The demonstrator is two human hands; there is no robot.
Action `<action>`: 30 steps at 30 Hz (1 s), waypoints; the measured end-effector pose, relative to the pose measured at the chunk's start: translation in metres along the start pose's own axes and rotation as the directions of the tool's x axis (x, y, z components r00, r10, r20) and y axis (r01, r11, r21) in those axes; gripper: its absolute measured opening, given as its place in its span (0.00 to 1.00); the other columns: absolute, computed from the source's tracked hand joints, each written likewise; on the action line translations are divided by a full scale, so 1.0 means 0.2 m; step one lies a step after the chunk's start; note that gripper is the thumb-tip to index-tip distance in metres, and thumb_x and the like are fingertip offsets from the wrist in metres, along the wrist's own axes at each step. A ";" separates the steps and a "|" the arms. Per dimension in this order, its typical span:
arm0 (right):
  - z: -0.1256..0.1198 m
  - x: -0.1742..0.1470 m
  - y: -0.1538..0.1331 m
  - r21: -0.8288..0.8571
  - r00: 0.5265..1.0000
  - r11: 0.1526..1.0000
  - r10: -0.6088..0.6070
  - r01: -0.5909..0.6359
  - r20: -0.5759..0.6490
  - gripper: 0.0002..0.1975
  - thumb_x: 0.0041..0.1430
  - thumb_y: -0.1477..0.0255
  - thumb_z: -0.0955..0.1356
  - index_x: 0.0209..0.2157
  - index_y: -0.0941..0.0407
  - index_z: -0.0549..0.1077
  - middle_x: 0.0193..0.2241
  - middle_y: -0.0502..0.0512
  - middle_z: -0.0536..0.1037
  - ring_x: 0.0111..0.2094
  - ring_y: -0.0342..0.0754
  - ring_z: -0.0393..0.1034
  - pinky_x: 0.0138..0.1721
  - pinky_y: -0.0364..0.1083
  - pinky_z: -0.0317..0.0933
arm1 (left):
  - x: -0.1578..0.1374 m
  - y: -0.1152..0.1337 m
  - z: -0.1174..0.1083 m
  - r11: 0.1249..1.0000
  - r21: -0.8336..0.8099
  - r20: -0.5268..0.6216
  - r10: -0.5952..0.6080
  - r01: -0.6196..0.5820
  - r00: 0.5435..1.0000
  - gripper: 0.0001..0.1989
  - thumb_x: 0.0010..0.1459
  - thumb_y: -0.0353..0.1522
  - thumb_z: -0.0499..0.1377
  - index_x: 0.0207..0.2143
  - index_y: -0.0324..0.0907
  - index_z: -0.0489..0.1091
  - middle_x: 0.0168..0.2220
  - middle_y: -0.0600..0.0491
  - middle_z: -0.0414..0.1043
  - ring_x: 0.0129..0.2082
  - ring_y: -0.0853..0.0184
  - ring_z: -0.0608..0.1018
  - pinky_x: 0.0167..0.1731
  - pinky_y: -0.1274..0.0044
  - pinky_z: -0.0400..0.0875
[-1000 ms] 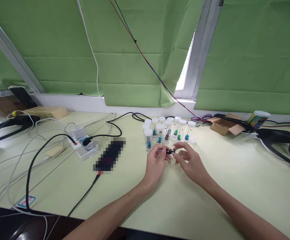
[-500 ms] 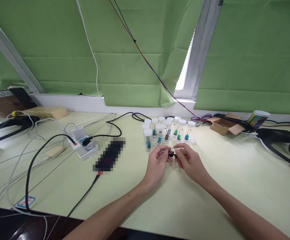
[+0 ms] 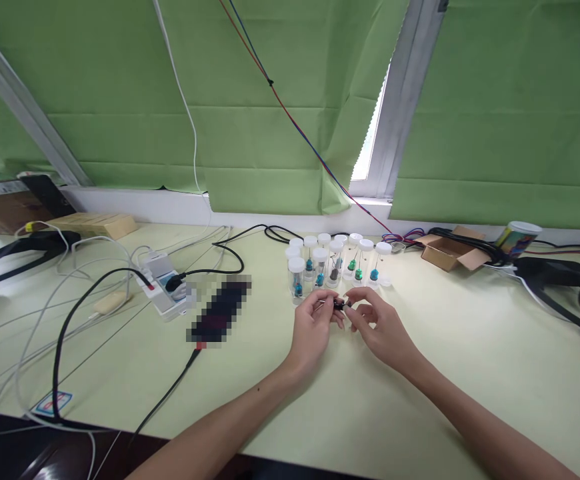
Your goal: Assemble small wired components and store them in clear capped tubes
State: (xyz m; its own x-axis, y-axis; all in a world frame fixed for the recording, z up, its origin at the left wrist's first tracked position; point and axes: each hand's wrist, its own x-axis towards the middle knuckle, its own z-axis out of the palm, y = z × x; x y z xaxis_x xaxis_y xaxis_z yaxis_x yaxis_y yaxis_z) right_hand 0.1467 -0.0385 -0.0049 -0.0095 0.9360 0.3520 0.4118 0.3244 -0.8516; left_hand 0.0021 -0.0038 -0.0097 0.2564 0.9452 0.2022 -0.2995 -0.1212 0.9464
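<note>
My left hand [image 3: 315, 321] is closed, pinching a small black part [image 3: 339, 305] between thumb and fingers just above the table. My right hand [image 3: 376, 321] meets it from the right, thumb and forefinger pinched at the part's right end. Fingers cover much of the part, so its exact kind does not show. Right behind both hands stand several clear tubes with white caps, such as the front left tube [image 3: 297, 277] and the right tube [image 3: 381, 263]. Inside them are small blue, green or grey pieces with thin wire-like stems.
To the left lie a pixelated dark phone-like object [image 3: 220, 312], a white power strip [image 3: 163, 287] and tangled cables. An open cardboard box [image 3: 450, 252] and a colourful can [image 3: 517, 240] stand at the right rear, near black straps [image 3: 555, 280]. The table's [image 3: 280, 440] front edge runs below my forearms.
The small black part has shifted slightly left and shows less between my fingers. My right thumb and forefinger have moved a little left and opened into a rounder curl.
</note>
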 end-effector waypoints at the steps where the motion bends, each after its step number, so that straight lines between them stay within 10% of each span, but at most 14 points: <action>1: 0.00 0.00 0.00 0.007 1.000 1.000 0.005 -0.005 -0.004 0.12 0.63 0.62 0.63 0.44 0.54 0.64 0.37 0.54 0.71 0.23 0.41 0.68 0.29 0.46 0.66 | 0.00 0.00 0.00 1.000 -0.006 0.006 -0.002 0.002 1.000 0.09 0.59 0.37 0.56 0.36 0.40 0.69 0.32 0.51 0.72 0.24 0.72 0.72 0.31 0.75 0.70; 12: 0.00 0.00 -0.02 0.058 0.998 0.996 0.070 -0.069 -0.009 0.14 0.65 0.58 0.59 0.40 0.53 0.66 0.19 0.46 0.69 0.18 0.41 0.61 0.20 0.41 0.57 | -0.01 0.02 0.01 1.000 -0.004 0.057 -0.012 0.012 0.998 0.10 0.58 0.38 0.57 0.36 0.39 0.69 0.31 0.51 0.71 0.24 0.71 0.73 0.30 0.75 0.70; 21: 0.00 0.00 -0.01 -0.013 0.999 1.000 -0.005 0.004 -0.053 0.14 0.61 0.59 0.64 0.42 0.54 0.65 0.38 0.56 0.73 0.23 0.43 0.68 0.28 0.46 0.67 | -0.01 0.01 0.00 1.000 -0.020 -0.030 0.004 -0.004 1.000 0.09 0.58 0.37 0.57 0.36 0.40 0.69 0.33 0.51 0.72 0.24 0.72 0.73 0.30 0.75 0.70; 30: 0.00 0.00 -0.01 0.038 1.000 0.999 0.001 0.000 -0.024 0.14 0.63 0.59 0.62 0.43 0.54 0.65 0.27 0.51 0.71 0.21 0.42 0.65 0.24 0.43 0.64 | -0.01 0.02 0.02 0.998 -0.052 0.020 -0.032 0.033 0.999 0.09 0.57 0.37 0.58 0.35 0.40 0.69 0.29 0.52 0.71 0.24 0.71 0.73 0.29 0.75 0.70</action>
State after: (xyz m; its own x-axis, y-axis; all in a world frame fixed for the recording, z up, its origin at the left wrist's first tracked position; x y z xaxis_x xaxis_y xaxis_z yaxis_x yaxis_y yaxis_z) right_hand 0.1455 -0.0397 -0.0025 0.0126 0.9326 0.3606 0.3766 0.3297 -0.8657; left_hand 0.0033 -0.0072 -0.0045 0.2843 0.9422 0.1773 -0.3387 -0.0743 0.9379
